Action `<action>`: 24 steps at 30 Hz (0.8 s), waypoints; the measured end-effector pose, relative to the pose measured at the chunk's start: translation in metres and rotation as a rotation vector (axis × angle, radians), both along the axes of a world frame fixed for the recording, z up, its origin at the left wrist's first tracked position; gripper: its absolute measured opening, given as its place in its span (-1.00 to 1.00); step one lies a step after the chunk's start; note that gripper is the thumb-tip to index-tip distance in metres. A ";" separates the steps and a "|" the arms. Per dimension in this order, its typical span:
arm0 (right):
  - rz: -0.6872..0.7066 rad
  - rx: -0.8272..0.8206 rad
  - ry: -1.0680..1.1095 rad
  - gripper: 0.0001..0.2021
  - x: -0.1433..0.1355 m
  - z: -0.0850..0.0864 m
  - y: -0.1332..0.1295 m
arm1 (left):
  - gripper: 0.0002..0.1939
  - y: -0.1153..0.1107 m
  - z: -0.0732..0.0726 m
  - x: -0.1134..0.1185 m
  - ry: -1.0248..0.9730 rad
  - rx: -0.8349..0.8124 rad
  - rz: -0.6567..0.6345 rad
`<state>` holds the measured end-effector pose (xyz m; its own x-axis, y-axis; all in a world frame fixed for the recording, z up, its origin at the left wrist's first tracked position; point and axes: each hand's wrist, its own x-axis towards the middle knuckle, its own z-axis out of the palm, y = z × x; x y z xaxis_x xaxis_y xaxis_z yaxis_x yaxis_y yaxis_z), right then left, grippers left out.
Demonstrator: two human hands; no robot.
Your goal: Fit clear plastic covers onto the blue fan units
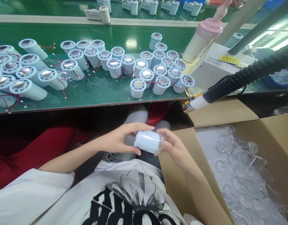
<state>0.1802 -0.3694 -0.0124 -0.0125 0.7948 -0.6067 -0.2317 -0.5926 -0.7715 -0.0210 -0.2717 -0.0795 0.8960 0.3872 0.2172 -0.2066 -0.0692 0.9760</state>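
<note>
Left hand (119,137) is gripping a blue cylinder (146,142) inside a clear cup (160,138); right hand (175,147) is pinching the cup; many bare cylinders (137,90) are waiting beyond.

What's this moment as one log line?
left hand: around blue cylinder | right hand: on clear cover at its end | bench: more cylinders | beside: open carton, clear plastic pieces
</note>
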 end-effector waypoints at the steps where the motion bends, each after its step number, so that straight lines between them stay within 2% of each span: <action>1: 0.001 -0.019 -0.005 -0.58 0.000 -0.002 0.000 | -0.21 0.000 0.000 0.000 -0.005 0.007 0.000; 5: 0.031 -0.096 -0.019 -0.52 -0.001 -0.007 -0.001 | -0.19 0.001 -0.001 0.000 -0.044 0.047 -0.001; 10: 0.017 -0.147 0.087 -0.45 -0.005 -0.011 0.000 | -0.18 0.001 -0.002 0.000 -0.086 0.063 0.003; 15: 0.016 -0.258 0.171 -0.35 -0.013 -0.008 0.003 | -0.13 0.002 -0.003 0.001 -0.115 0.057 0.014; 20: 0.080 -0.368 0.249 -0.32 -0.015 -0.007 0.005 | -0.17 0.000 -0.002 0.001 -0.107 0.037 0.026; 22: 0.101 -0.370 0.250 -0.28 -0.014 -0.010 0.003 | -0.21 -0.002 0.000 0.001 -0.084 0.006 0.033; 24: 0.106 -0.286 0.204 -0.24 -0.011 -0.014 -0.001 | -0.25 -0.004 0.001 0.000 -0.045 -0.061 0.051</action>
<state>0.1688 -0.3703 -0.0264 -0.2290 0.5813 -0.7808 -0.2896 -0.8065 -0.5154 -0.0210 -0.2756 -0.0780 0.8646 0.4460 0.2315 -0.2482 -0.0215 0.9685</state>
